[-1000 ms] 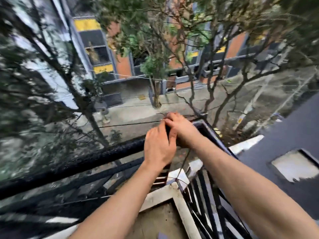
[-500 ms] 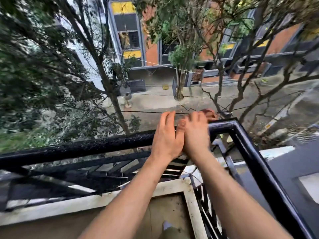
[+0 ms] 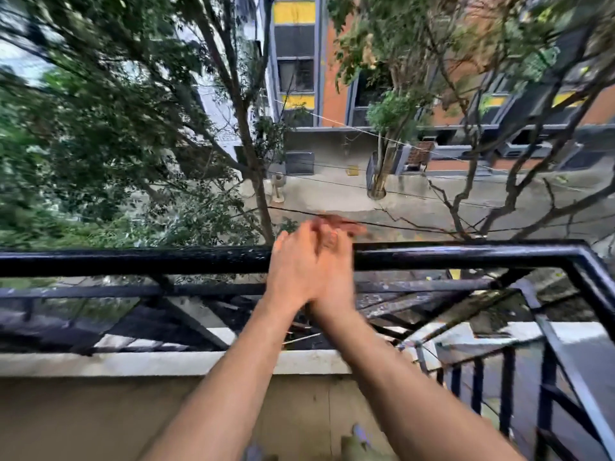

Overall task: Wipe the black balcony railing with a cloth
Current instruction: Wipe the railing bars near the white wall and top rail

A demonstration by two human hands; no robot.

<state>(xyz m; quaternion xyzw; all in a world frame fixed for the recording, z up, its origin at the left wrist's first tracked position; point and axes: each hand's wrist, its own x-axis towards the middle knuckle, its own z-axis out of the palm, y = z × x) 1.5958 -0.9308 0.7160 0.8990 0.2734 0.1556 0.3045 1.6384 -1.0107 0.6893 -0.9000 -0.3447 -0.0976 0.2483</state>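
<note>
Both of the person's bare hands are raised together over the top bar of the black balcony railing [image 3: 133, 261], near the middle of its front run and well left of the corner where the bar turns back along the right side. The left hand [image 3: 293, 271] lies against the right hand [image 3: 334, 281], palm sides close, and the two cross in front of the bar so that it is hidden behind them at that spot. Motion blur smears them. The left hand's fingers reach forward fairly straight, past the far edge of the bar. How the right hand's fingers lie cannot be told from this view, nor whether either hand touches the bar.

At the fingertips, just beyond the bar, a thin reddish-brown streak shows, which is probably the cloth [image 3: 342, 225]. It is too blurred to say which hand has it or how it is held.

Below the top bar run a second horizontal bar and slanted black struts, set on a pale parapet ledge [image 3: 133, 362]. Past the railing stand a tree [image 3: 246, 128], a grey street [image 3: 332, 194] and an orange and yellow building [image 3: 332, 78]
</note>
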